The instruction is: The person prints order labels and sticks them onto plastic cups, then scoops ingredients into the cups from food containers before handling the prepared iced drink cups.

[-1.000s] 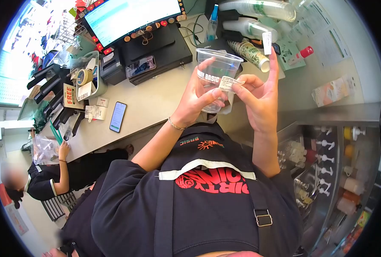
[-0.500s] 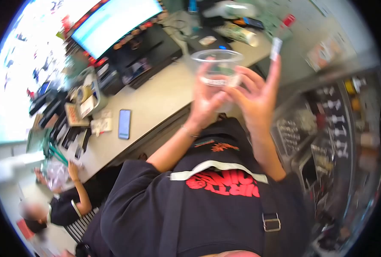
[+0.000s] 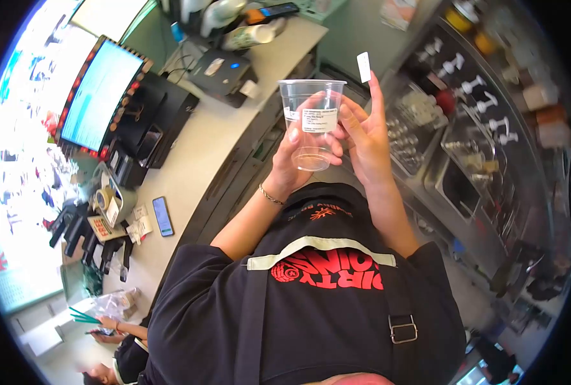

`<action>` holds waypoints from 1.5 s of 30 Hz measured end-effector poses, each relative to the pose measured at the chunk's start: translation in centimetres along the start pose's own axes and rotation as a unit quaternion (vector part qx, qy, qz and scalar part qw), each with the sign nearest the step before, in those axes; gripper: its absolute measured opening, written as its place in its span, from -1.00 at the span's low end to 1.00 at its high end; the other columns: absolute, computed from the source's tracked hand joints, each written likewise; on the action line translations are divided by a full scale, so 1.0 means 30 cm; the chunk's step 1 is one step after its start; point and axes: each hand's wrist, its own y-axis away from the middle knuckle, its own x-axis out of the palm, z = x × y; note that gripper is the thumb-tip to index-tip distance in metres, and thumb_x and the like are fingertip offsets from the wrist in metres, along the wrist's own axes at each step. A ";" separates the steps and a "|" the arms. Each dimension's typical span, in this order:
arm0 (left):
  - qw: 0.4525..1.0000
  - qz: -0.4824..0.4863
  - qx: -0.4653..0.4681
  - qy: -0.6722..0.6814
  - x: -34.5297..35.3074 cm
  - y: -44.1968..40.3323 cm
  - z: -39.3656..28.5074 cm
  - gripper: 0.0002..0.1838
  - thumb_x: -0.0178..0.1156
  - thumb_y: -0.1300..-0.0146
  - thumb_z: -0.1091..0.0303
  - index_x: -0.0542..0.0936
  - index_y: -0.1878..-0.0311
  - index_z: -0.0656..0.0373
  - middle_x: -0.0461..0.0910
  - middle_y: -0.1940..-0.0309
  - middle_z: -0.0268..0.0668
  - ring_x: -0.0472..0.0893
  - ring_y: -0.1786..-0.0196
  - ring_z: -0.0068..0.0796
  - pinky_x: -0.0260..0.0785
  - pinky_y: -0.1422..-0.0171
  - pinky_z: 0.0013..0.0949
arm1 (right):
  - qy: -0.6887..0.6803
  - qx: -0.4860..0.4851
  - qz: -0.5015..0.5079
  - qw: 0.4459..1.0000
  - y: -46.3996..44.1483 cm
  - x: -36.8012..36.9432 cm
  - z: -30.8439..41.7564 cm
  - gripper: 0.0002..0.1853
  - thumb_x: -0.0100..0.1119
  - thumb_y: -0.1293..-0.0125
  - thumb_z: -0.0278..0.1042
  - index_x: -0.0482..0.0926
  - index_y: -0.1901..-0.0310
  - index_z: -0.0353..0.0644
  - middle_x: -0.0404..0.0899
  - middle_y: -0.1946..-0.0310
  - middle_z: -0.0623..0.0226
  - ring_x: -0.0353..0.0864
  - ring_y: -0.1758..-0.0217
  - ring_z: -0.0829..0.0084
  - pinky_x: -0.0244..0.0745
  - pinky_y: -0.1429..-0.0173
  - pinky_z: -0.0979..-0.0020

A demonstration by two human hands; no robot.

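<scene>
The printed label (image 3: 319, 120), pinched in the right fingers a second ago, now lies flat against the clear cup (image 3: 311, 141), and the view has swung round. The cup is upright, just off the right edge of the counter (image 3: 211, 138), with the left hand (image 3: 290, 157) clasped around it. The right hand (image 3: 365, 138) is partly open, its thumb by the label's edge, its raised index finger bearing a second label (image 3: 363, 67). A phone (image 3: 163, 216) and a monitor (image 3: 101, 96) are on the counter.
</scene>
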 end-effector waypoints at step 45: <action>0.933 -0.072 -0.149 -0.320 1.240 -0.347 2.011 0.25 0.47 -0.17 -0.15 -0.18 -0.66 0.05 0.56 -0.16 -0.03 0.64 -0.07 -0.25 0.53 -0.15 -0.20 | 0.532 -0.042 -0.238 0.811 0.871 -2.589 1.053 -0.43 0.27 -0.35 -0.43 0.46 -0.40 0.08 0.79 0.25 0.14 0.80 0.29 0.21 0.64 0.17 0.29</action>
